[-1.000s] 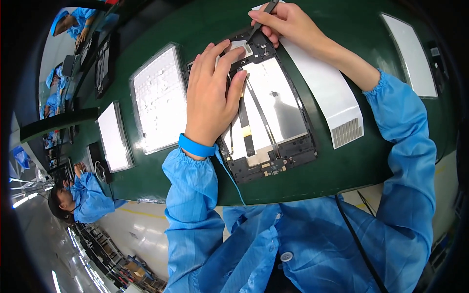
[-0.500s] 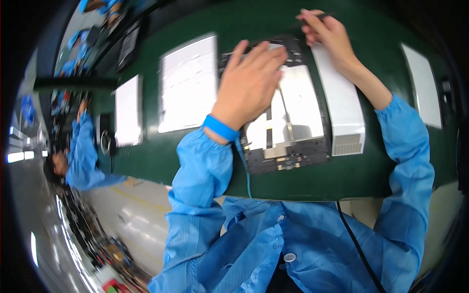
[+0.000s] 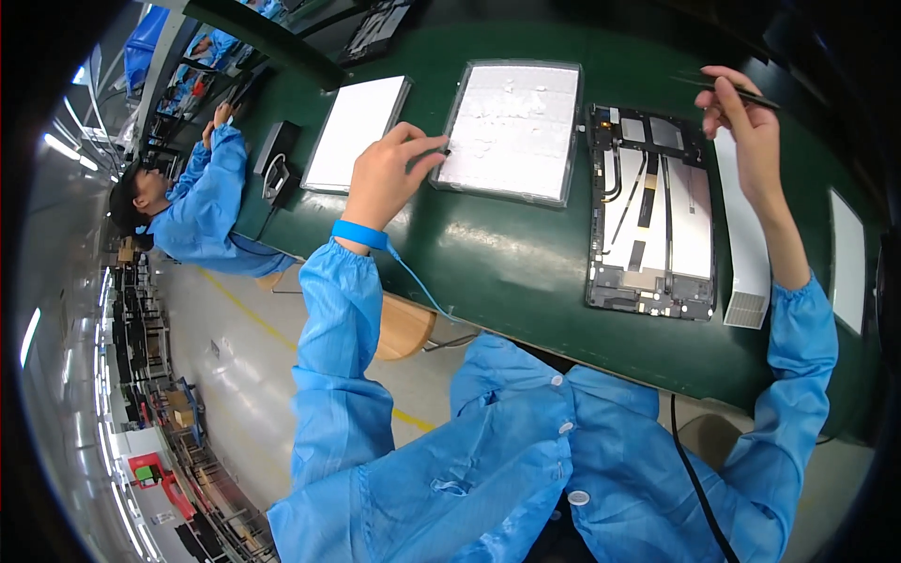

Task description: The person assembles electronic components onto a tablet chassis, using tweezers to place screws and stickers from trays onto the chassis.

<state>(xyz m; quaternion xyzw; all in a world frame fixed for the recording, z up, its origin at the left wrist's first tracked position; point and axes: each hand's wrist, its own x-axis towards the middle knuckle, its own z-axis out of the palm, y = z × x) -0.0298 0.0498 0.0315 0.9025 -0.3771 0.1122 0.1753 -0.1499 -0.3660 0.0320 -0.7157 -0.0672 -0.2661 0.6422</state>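
At the left edge of a clear tray (image 3: 567,188) lined with a white sheet (image 3: 507,131), my left hand (image 3: 383,178) is closed in a loose pinch. A tiny dark bit shows by its fingertips, too small to name. My right hand (image 3: 751,127) grips dark tweezers (image 3: 762,99), raised over the far right of the table, their thin tips pointing left. Between the hands lies an opened tablet (image 3: 690,211), its silver battery cells, black cables and boards exposed. Neither hand touches it. A blue band with a cord circles my left wrist.
A long white box (image 3: 744,235) lies right of the tablet, and a white panel (image 3: 847,263) farther right. Left of the tray are a white stack (image 3: 357,131) and a black device (image 3: 275,150). A co-worker in blue (image 3: 202,206) sits at the green table's (image 3: 507,272) left end.
My left hand has left the tablet and moved left to the tray's edge. My right hand still holds the tweezers, raised. The view has swung left, showing more of the co-worker.
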